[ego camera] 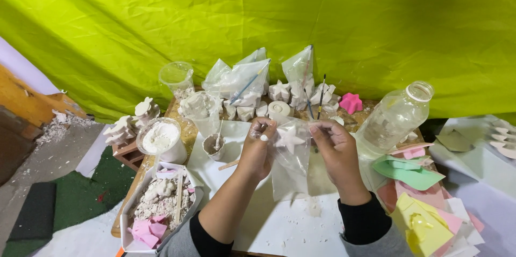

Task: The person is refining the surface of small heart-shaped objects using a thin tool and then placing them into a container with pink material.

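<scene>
A white, crumb-strewn paper-covered table (290, 225) is backed by a wrinkled lime-green fabric sheet (322, 20). Above the table's middle, a clear plastic bag (291, 168) containing a white plaster star (288, 139) is pinched at its top edge by the left hand (257, 149) and right hand (334, 152).

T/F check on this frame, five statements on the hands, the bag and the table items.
1. Both hands hold a clear plastic bag. True: left hand and right hand pinch its top edge.
2. The bag holds a white star shape. True.
3. The clear bottle lies left of the hands. False: it lies to the right.
4. The pink star is inside the bag. False: it sits on the table near the green backdrop.
5. The tub of white powder is left of the hands. True.
</scene>
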